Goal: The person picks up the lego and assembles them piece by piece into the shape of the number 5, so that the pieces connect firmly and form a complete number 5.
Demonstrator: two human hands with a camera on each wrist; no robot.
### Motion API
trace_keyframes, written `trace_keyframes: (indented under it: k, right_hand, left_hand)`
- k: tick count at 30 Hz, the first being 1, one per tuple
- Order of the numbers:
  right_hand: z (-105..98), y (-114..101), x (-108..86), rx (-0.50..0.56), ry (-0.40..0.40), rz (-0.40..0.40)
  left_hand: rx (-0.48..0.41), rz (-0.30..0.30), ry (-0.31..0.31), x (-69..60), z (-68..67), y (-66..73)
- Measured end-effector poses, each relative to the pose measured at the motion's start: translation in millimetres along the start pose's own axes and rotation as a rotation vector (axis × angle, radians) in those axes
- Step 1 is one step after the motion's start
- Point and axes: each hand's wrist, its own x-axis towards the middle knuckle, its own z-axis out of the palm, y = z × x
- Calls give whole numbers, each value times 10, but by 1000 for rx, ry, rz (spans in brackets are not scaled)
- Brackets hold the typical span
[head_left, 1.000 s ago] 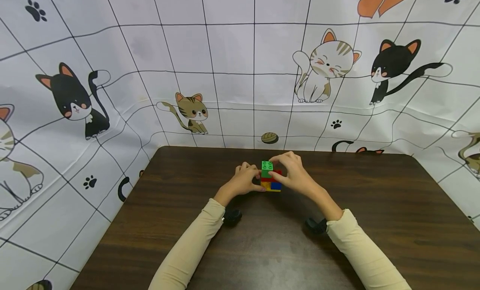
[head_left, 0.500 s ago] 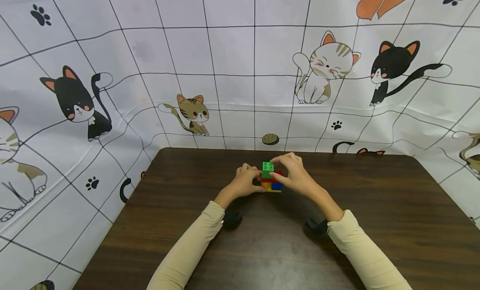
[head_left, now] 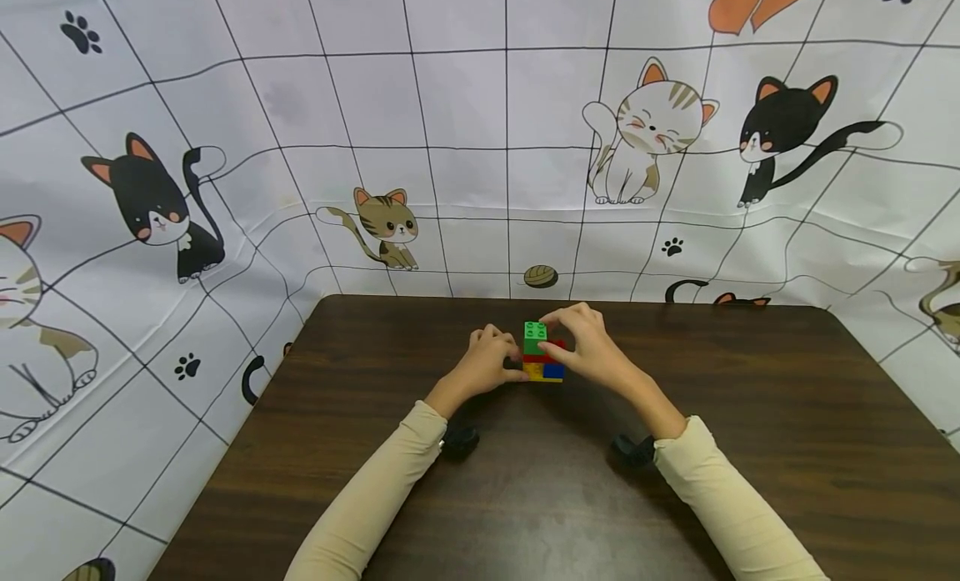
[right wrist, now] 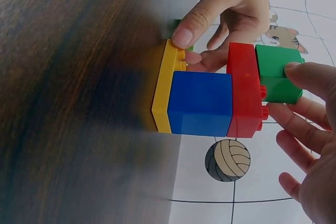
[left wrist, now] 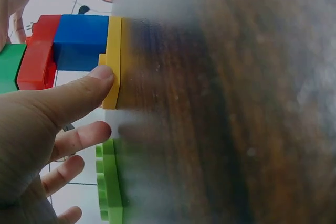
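- Toward the far edge of the table point(head_left: 787, 414), the stack stands between my hands: yellow plate point(right wrist: 162, 98) lowest, blue brick point(right wrist: 199, 103) on its right part, red brick point(right wrist: 244, 87) across that, green brick point(head_left: 535, 338) on top at the left.
- My right grip point(head_left: 588, 343) pinches the green brick, thumb on its near side, a finger behind it.
- My left grip point(head_left: 486, 360) has its thumb against the yellow plate's left end; whether its fingers close on the far side, I cannot tell.
- I take the step to be settling the green brick; how firmly it is seated I cannot tell.
- The red brick overhangs the blue one on the left, under the green, so pressing there could tip it. I'd best hold the base down, prop that overhang and push straight down.
- Bare studs on the red brick's right side should help me judge alignment.
- Dark wood grain looks smooth, so a sideways shove might slide everything.
- Left of the stack and apart from it, a light green plate point(left wrist: 111, 187) lies studs up.
- Beyond the table hangs a white, cat-printed cloth point(head_left: 465, 106) with grid lines.
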Motion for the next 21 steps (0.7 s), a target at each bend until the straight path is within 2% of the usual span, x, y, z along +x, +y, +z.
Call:
trace_keyframes:
  k: [10,21]
  right_hand:
    - [-9,-24,-4,-14,19,-15]
    - [-15,-38,-3,-18,6,-17]
  left_hand:
    - [89,-18,-51,12,-45,65]
    - [117,-35,-82,33,-60,97]
